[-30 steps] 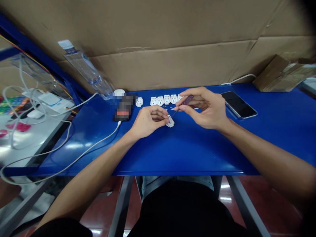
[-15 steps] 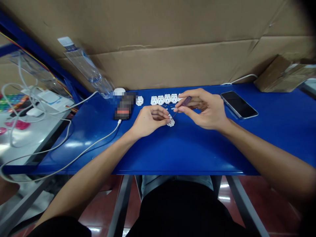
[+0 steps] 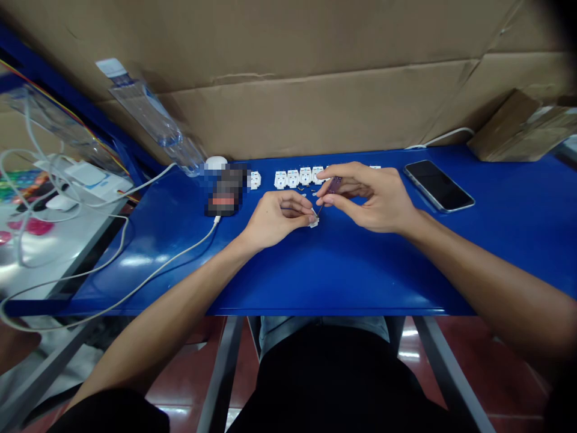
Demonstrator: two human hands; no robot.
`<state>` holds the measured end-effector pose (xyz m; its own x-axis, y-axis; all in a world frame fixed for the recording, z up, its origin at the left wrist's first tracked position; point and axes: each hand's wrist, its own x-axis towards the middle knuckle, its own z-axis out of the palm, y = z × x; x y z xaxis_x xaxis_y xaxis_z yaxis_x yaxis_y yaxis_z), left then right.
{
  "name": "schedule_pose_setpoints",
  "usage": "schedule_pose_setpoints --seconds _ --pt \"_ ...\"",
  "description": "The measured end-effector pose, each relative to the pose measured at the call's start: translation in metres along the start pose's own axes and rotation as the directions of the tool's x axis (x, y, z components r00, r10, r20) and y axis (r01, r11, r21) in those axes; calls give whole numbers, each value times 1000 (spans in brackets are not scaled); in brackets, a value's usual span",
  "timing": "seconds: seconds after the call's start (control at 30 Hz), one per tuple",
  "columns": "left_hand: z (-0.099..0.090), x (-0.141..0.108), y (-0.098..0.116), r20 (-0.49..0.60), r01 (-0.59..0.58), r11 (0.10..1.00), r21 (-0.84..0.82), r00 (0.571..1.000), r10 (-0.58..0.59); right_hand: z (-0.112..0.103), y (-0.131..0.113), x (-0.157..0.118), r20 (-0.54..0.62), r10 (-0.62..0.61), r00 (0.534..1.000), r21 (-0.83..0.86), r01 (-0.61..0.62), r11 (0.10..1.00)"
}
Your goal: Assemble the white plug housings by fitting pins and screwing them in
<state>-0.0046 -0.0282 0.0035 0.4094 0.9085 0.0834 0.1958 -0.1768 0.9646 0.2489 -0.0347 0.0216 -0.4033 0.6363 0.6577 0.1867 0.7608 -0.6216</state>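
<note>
My left hand (image 3: 279,218) pinches a small white plastic part (image 3: 314,222) low over the blue table; the fingers hide much of it. In my right hand (image 3: 372,198) is a screwdriver with a purple see-through handle (image 3: 334,184), held between thumb and fingers. Its thin shaft slants down to the white part, and the tip is by my left fingertips. Behind my hands stands a row of similar white plastic parts (image 3: 293,178), partly covered by the right hand. Tiny metal pieces (image 3: 301,190) lie just in front of that row.
A phone (image 3: 439,185) lies at the right. To the left are a charging phone (image 3: 224,201), partly blurred out, with a white cable (image 3: 180,255), and a clear bottle (image 3: 155,114) leaning by the cardboard wall. A cardboard box (image 3: 518,129) stands at the back right.
The screwdriver stands a little steeper and its handle has shifted slightly left. The left fingers now cover more of the white part. The whole view has tilted slightly.
</note>
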Motion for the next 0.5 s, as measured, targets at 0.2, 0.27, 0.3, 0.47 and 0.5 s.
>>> schedule_pose_setpoints --seconds 0.2,0.27,0.3,0.47,0.5 --pt "-1 1 -1 3 -8 1000 28 1000 8 2 1 -1 7 29 1000 15 -29 999" --pt "-1 1 -2 7 -10 999 39 1000 9 3 1 -1 6 29 1000 27 -29 999" --pt "-1 1 -2 11 -9 999 43 1000 8 3 2 -1 7 29 1000 30 -29 999" --pt "-2 2 -2 23 -14 999 42 1000 13 2 1 -1 13 47 999 35 -47 998" --pt "-2 1 -2 25 -15 999 41 1000 14 2 0 -1 13 54 998 35 -54 998"
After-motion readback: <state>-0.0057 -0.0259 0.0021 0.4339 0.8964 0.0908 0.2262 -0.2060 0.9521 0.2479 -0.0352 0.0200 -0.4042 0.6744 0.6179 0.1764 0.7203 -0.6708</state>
